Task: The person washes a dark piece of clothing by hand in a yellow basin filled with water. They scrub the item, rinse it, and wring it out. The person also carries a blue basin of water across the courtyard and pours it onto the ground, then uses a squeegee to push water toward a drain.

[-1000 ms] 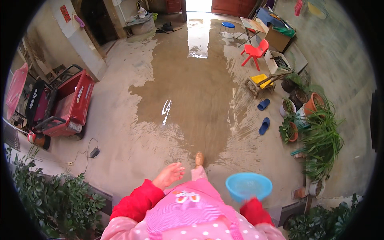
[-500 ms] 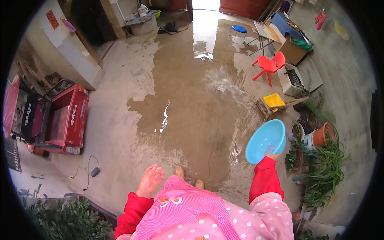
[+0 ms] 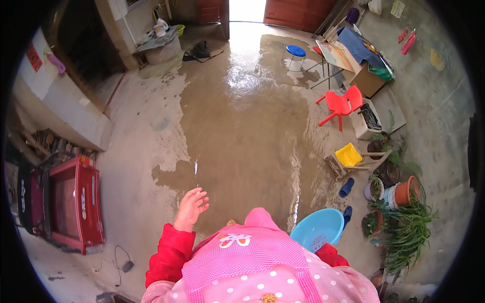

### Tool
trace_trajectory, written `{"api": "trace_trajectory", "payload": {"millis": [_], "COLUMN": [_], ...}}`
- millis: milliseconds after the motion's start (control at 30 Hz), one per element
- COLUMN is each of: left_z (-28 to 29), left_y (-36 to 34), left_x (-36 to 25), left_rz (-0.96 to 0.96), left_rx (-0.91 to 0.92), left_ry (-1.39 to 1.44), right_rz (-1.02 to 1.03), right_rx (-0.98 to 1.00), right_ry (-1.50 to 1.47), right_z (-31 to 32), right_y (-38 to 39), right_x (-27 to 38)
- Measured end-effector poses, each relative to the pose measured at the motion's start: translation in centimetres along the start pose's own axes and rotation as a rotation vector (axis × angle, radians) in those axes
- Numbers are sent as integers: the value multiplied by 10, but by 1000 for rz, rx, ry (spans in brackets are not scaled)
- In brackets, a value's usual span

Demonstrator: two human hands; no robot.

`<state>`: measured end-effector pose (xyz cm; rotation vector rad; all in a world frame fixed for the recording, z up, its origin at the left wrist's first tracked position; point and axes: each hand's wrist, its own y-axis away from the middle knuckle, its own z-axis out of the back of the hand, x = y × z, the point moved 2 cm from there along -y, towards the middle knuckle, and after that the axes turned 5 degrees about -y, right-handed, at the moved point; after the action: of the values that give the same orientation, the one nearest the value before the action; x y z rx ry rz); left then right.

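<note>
My left hand (image 3: 189, 208) is held out in front over the wet floor, empty, its fingers loosely curved and apart. A light-blue plastic basin (image 3: 316, 228) hangs tilted at my right side, its hollow showing, with no water visible in it. The red cuff of my right sleeve (image 3: 331, 255) meets the basin's near rim. My right hand itself is hidden there, but the basin moves along with that arm. A broad sheet of water (image 3: 242, 151) covers the concrete floor ahead, from my feet to the bright doorway.
Along the right stand a red plastic chair (image 3: 343, 106), a wooden frame with a yellow cloth (image 3: 348, 154), blue slippers (image 3: 346, 187) and potted plants (image 3: 406, 230). A blue stool (image 3: 295, 51) is farther back. A red cargo vehicle (image 3: 76, 204) stands left, near a black adapter with cord (image 3: 128, 265).
The basin has come back toward my body, and my right hand has gone out of sight behind the sleeve. The splash on the floor has flattened out. My view has shifted.
</note>
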<state>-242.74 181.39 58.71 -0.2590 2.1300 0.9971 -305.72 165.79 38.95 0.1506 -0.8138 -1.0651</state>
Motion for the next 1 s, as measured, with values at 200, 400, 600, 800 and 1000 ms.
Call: {"api": "trace_trajectory", "payload": {"millis": [200, 400, 600, 800, 1000], "left_z": [-70, -101, -108, -85, -97], "left_y": [-151, -311, -417, -557, -728], "left_x": [-98, -191, -290, -364, -484], "left_rz": [4, -2, -41, -30, -49], "left_rx": [175, 103, -43, -84, -126], "left_ry": [-16, -30, -4, 72, 64], "right_rz": [-79, -25, 225, 224, 188], "right_rx": [-23, 74, 383, 768, 658], "right_ry": [-123, -168, -199, -519, -573], "right_z": [-92, -259, -477, -675, -781], "right_y": [25, 37, 112, 252, 243], "right_x": [96, 279, 541, 762, 858]}}
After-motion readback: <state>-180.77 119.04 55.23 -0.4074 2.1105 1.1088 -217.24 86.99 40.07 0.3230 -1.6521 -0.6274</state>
